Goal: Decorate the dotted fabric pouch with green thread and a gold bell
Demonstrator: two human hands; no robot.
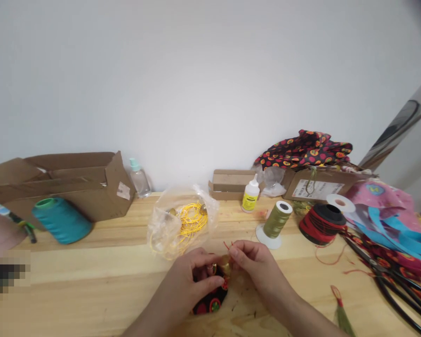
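A small dark pouch (214,303) with a red and green print is near the front of the wooden table. My left hand (199,277) is closed on the pouch's upper part, its thumb lying across the fabric. Gold-coloured material (225,266) shows between my two hands at the pouch's top. My right hand (250,260) pinches a thin red cord (226,245), whose ends stick up beside the fingertips. What lies under the left fingers is hidden.
Behind my hands lies a plastic bag with yellow cord (192,220). A glue bottle (250,195), green thread spool (278,220), red cord spool (323,223), scissors (375,264) and tassel (341,313) are rightward. A teal cone (61,220) and cardboard box (87,187) stand left.
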